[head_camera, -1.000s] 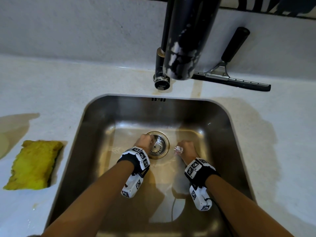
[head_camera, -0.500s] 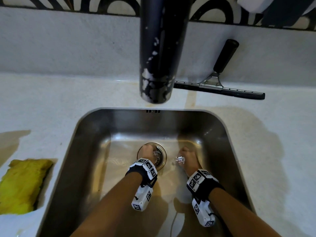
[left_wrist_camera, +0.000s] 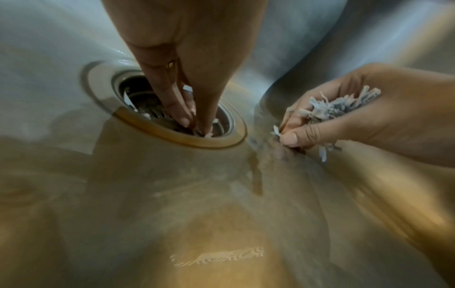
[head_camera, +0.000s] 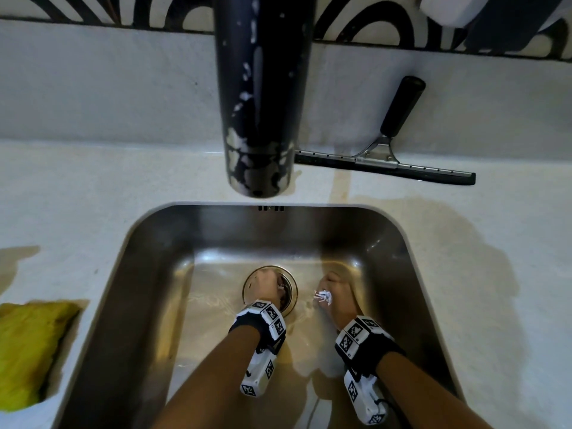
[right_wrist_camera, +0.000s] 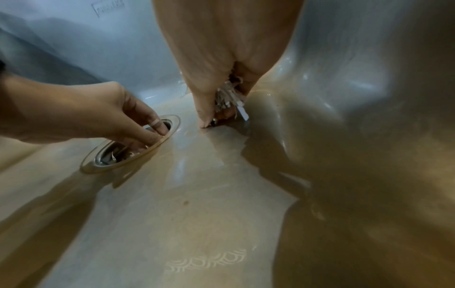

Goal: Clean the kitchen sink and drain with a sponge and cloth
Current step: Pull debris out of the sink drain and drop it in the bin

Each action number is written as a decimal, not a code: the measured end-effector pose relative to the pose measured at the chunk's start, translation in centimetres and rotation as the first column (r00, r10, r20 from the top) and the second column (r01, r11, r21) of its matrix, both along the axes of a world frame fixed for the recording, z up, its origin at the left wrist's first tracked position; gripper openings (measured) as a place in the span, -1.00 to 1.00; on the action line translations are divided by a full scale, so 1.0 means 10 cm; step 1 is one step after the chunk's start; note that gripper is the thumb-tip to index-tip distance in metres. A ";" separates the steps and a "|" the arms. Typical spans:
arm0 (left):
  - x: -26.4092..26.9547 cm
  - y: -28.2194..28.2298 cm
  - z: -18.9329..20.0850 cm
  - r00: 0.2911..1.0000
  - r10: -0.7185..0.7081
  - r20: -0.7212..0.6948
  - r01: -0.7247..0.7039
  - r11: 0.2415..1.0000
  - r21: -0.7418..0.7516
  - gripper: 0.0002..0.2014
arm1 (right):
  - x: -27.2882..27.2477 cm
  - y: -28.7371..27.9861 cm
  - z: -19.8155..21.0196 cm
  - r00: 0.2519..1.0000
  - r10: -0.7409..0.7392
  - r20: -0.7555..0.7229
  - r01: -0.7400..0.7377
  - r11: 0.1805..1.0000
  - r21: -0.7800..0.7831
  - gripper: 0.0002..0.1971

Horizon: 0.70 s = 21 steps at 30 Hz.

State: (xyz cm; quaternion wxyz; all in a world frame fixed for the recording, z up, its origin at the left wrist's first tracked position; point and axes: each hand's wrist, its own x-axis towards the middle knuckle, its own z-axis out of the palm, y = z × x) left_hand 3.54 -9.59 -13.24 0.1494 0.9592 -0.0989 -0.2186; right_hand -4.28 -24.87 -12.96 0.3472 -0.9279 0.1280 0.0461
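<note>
Item: my left hand (left_wrist_camera: 187,81) pinched scraps in the drain (left_wrist_camera: 169,111); my right hand (left_wrist_camera: 344,118) clutched gathered paper shreds (left_wrist_camera: 337,107). Best picked slowly, piece by piece.

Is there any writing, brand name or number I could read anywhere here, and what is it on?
No readable words or numbers anywhere.
Stamped mark on the sink wall, seen in the right wrist view: too blurred to read.
Wrist bands: black-and-white square code patterns, no letters.
Wall above the counter: painted arcs, no text.

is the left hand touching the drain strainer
Touching: the left wrist view shows the left hand's fingers pressed down into the drain strainer.
</note>
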 end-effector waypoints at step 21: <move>0.04 0.21 0.02 0.983 -0.140 -0.116 0.138 0.990 -0.020 -0.71 | 0.00 0.17 0.27 0.995 0.008 -0.100 -0.010 1.000 -0.020 -0.86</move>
